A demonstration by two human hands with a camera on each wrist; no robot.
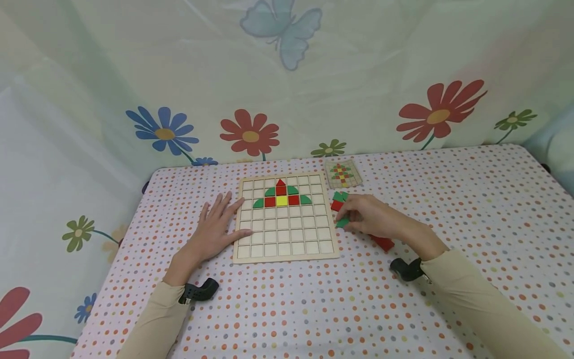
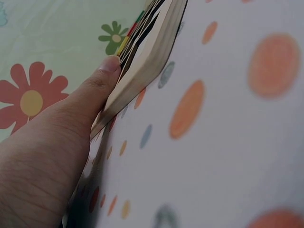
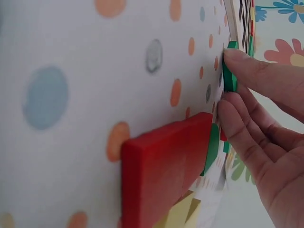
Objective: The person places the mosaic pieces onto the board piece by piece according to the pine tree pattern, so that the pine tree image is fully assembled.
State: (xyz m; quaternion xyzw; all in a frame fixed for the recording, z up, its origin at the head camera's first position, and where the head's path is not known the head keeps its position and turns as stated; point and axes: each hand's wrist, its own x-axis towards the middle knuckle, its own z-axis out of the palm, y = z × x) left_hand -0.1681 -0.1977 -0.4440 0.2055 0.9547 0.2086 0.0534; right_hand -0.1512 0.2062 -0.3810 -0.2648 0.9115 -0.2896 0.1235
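Work is standing at roughly the halfway mark, judging by the card point(image 1: 343, 185) lying beyond the board's right corner: its small tiered figure is matching the top three rows of the board point(image 1: 287, 259), while its lower tiers are lacking any match there, and the rows beneath are showing bare. Count on the board: one red triangle point(image 1: 280, 183) is topping the figure, three red squares point(image 1: 280, 191) and one yellow square point(image 1: 281, 201) are filling the middle, and four green quarters point(image 1: 258, 203) are flanking them, two per side; nine in all. Left hand point(image 1: 214, 232) is lying with fingers spread, holding nothing, its thumb resting on the board's left edge. Right hand point(image 1: 376, 217) is pinching one green piece point(image 3: 230, 71) between thumb and fingers, just right of the board; whether it is touching the table point(image 1: 287, 309) I cannot tell. Loose stock is lying around and under that hand: at least two greens point(image 1: 337, 196), some reds point(image 1: 383, 244) and, in the right wrist view, yellows point(image 3: 176, 213). The hand is hiding part of the pile, so exact totals are remaining uncounted.
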